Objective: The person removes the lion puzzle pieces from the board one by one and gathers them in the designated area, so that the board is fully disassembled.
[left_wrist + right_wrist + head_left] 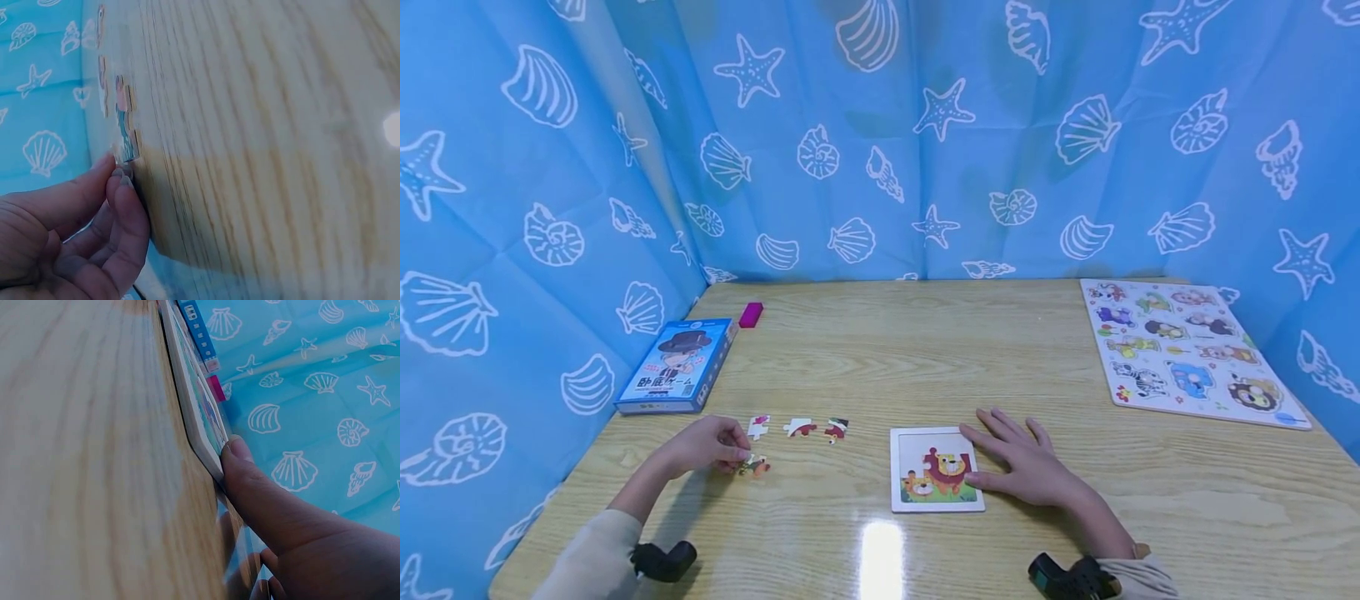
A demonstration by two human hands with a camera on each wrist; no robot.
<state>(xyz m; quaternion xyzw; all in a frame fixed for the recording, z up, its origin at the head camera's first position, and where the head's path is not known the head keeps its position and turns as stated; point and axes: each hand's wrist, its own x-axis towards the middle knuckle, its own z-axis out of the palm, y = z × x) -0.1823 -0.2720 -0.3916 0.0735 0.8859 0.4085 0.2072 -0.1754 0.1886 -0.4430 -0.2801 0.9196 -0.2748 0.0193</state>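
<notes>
My left hand (706, 446) pinches the edge of a jigsaw piece (756, 467) between thumb and fingertips, low over the table at the left. The same piece (127, 134) appears edge-on in the left wrist view. Just beyond lie three loose jigsaw pieces, one pink and white (758, 427), one white and dark red (800, 427), one with dark red and green (837, 428). A square white-framed puzzle board (916, 437) holds a partly assembled lion picture. At its right edge rests my right hand (1026, 462), fingers spread, the thumb (250, 478) touching the frame.
A blue game box (676, 367) lies at the left, with a magenta block (751, 314) behind it. On the far right is a large animal knob-puzzle board (1195, 354). Blue shell-patterned cloth (880, 167) hangs behind the wooden table (925, 358) and along its sides.
</notes>
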